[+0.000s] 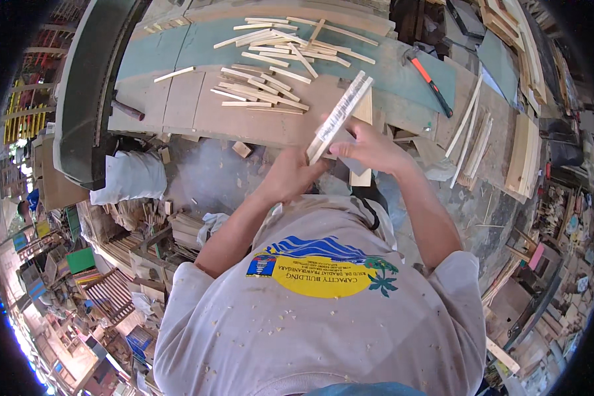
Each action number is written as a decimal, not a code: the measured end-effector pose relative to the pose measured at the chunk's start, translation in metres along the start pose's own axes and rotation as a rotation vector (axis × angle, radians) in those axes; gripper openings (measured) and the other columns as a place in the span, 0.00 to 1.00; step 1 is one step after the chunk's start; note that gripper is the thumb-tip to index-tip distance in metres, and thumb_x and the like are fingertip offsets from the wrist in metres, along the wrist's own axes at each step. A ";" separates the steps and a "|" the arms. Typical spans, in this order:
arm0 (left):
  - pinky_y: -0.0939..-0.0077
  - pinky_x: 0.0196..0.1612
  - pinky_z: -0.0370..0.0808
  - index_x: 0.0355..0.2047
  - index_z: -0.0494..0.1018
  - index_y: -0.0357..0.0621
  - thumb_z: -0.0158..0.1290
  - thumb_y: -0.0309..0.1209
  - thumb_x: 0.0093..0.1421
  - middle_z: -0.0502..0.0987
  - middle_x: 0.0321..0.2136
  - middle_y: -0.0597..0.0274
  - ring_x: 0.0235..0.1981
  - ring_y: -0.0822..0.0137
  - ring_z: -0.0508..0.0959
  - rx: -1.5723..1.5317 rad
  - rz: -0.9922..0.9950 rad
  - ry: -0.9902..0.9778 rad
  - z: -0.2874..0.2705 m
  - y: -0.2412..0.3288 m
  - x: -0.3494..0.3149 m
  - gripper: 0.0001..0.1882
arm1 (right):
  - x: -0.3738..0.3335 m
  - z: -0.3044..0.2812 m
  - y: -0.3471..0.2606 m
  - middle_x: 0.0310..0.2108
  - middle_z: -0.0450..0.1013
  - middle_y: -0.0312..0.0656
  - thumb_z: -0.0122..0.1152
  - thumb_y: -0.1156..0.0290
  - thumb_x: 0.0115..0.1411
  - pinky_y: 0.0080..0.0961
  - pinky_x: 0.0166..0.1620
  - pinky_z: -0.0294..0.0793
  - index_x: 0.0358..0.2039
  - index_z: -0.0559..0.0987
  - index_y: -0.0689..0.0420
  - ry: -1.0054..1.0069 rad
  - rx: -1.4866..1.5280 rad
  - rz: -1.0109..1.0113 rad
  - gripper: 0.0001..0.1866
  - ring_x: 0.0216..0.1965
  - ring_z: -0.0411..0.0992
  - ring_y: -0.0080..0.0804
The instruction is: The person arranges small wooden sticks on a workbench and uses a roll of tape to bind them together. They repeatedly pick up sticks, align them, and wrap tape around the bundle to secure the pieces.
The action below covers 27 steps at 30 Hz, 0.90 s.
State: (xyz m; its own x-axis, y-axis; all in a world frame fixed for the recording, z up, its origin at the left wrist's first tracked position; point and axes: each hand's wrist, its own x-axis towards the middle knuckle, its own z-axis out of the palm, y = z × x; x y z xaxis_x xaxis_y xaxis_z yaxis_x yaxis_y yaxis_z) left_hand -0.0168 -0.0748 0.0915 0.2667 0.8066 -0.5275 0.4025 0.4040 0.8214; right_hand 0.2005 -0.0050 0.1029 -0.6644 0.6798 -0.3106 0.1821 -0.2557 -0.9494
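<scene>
Between my two hands is a bundle of thin pale wooden sticks (342, 113), tilted up and to the right, with a shiny clear wrap around its middle. My left hand (290, 173) is closed around its lower end. My right hand (376, 148) has its fingers behind the bundle and its thumb near the bundle's lower part. Under the right hand a light wooden board (362, 177) sticks out past the table edge. Many loose wooden sticks (264, 89) lie in two heaps on the table in front of my hands.
A hammer with an orange-and-black handle (431, 82) lies on the worktable (152, 99) at right. Longer strips (478, 148) and boards (523, 155) rest farther right. At left stands a large dark machine part (89, 99) beside a white sack (131, 177). Wood scraps litter the floor.
</scene>
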 end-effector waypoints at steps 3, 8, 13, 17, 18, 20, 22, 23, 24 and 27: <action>0.73 0.16 0.69 0.31 0.70 0.41 0.56 0.36 0.64 0.71 0.17 0.63 0.13 0.71 0.71 -0.569 -0.061 -0.386 0.000 0.016 -0.004 0.11 | -0.005 -0.006 0.001 0.57 0.71 0.43 0.72 0.44 0.55 0.34 0.62 0.66 0.64 0.69 0.53 -0.046 0.078 -0.036 0.42 0.59 0.68 0.34; 0.76 0.17 0.70 0.38 0.68 0.45 0.57 0.36 0.64 0.73 0.21 0.64 0.15 0.73 0.73 -1.108 -0.130 -0.835 0.006 -0.022 0.022 0.11 | -0.004 -0.015 0.009 0.54 0.73 0.39 0.71 0.38 0.52 0.33 0.60 0.67 0.60 0.73 0.51 -0.157 0.091 0.017 0.42 0.57 0.69 0.33; 0.64 0.30 0.78 0.36 0.70 0.39 0.57 0.43 0.64 0.75 0.21 0.58 0.23 0.65 0.80 0.316 0.083 0.054 0.008 0.007 0.006 0.18 | 0.009 -0.015 0.027 0.51 0.75 0.43 0.70 0.44 0.57 0.32 0.56 0.70 0.57 0.74 0.57 0.079 0.050 0.102 0.36 0.53 0.72 0.33; 0.75 0.24 0.74 0.41 0.70 0.37 0.59 0.46 0.65 0.75 0.21 0.66 0.18 0.73 0.75 0.714 -0.006 0.378 0.015 -0.007 0.017 0.22 | 0.022 -0.006 0.010 0.50 0.75 0.48 0.67 0.51 0.62 0.32 0.52 0.73 0.57 0.73 0.61 0.131 -0.185 0.188 0.31 0.50 0.74 0.35; 0.75 0.23 0.72 0.40 0.70 0.38 0.59 0.47 0.64 0.74 0.20 0.66 0.17 0.73 0.74 0.484 0.018 0.296 0.011 -0.013 0.017 0.22 | 0.023 -0.006 0.007 0.52 0.75 0.53 0.67 0.53 0.61 0.34 0.57 0.71 0.59 0.70 0.64 0.121 -0.344 0.207 0.34 0.54 0.74 0.39; 0.76 0.20 0.70 0.40 0.71 0.39 0.59 0.48 0.64 0.73 0.18 0.66 0.16 0.73 0.73 0.023 0.073 0.101 0.002 -0.007 0.011 0.23 | 0.015 -0.012 -0.002 0.52 0.75 0.52 0.67 0.51 0.61 0.34 0.57 0.71 0.60 0.70 0.63 0.074 -0.225 0.140 0.35 0.54 0.73 0.39; 0.73 0.19 0.70 0.36 0.70 0.41 0.59 0.48 0.64 0.70 0.16 0.66 0.15 0.71 0.71 -0.300 0.031 -0.086 -0.006 0.003 0.002 0.22 | 0.011 -0.015 -0.008 0.54 0.74 0.49 0.68 0.48 0.60 0.33 0.58 0.71 0.62 0.69 0.60 0.011 -0.109 0.082 0.38 0.54 0.73 0.38; 0.72 0.19 0.70 0.35 0.70 0.42 0.60 0.48 0.64 0.69 0.15 0.66 0.14 0.70 0.71 -0.463 0.009 -0.180 -0.007 0.006 -0.001 0.21 | 0.010 -0.017 -0.009 0.55 0.74 0.47 0.68 0.46 0.59 0.32 0.58 0.71 0.64 0.68 0.58 -0.028 -0.052 0.057 0.41 0.54 0.73 0.36; 0.75 0.17 0.68 0.34 0.69 0.43 0.59 0.49 0.64 0.68 0.15 0.68 0.13 0.72 0.69 -0.616 -0.022 -0.279 -0.005 0.005 -0.002 0.21 | 0.009 -0.018 -0.009 0.56 0.73 0.44 0.69 0.44 0.58 0.31 0.58 0.71 0.66 0.67 0.56 -0.065 0.006 0.032 0.43 0.54 0.72 0.35; 0.80 0.14 0.63 0.34 0.67 0.44 0.60 0.50 0.63 0.65 0.15 0.71 0.11 0.76 0.65 -1.019 -0.088 -0.583 -0.001 0.002 0.000 0.22 | 0.010 -0.018 -0.002 0.54 0.74 0.44 0.68 0.41 0.57 0.32 0.58 0.71 0.61 0.71 0.59 -0.071 0.060 -0.154 0.41 0.54 0.73 0.37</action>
State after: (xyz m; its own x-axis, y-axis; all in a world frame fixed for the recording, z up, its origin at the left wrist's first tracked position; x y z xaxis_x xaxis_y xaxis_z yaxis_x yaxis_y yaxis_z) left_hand -0.0167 -0.0738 0.0931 0.7397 0.5460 -0.3933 -0.3761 0.8201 0.4313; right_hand 0.2072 0.0146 0.1005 -0.7312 0.6641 -0.1560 0.0322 -0.1949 -0.9803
